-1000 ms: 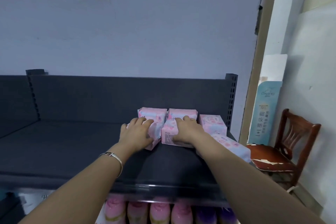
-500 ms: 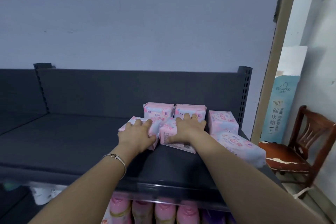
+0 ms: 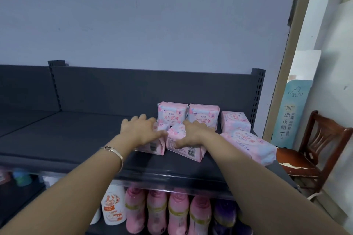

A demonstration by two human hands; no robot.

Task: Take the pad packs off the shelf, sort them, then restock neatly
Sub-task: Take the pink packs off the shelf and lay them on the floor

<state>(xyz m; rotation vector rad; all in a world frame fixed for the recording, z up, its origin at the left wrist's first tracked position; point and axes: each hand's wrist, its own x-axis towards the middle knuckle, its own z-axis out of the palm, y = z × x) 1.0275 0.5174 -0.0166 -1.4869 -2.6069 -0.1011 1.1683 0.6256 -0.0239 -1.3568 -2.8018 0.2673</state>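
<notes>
Near the shelf's (image 3: 76,139) right end, the left grip (image 3: 140,131) clasped the left front pack (image 3: 155,146) and the right grip (image 3: 194,133) the right front pack (image 3: 188,150). Both looked soft, light and slick-wrapped, likely best pinched across the short sides.

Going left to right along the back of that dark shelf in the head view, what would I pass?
upright pink pad pack → second upright pink pad pack → third pink pad pack → dark perforated shelf post → teal cardboard sign → brown wooden chair
</notes>
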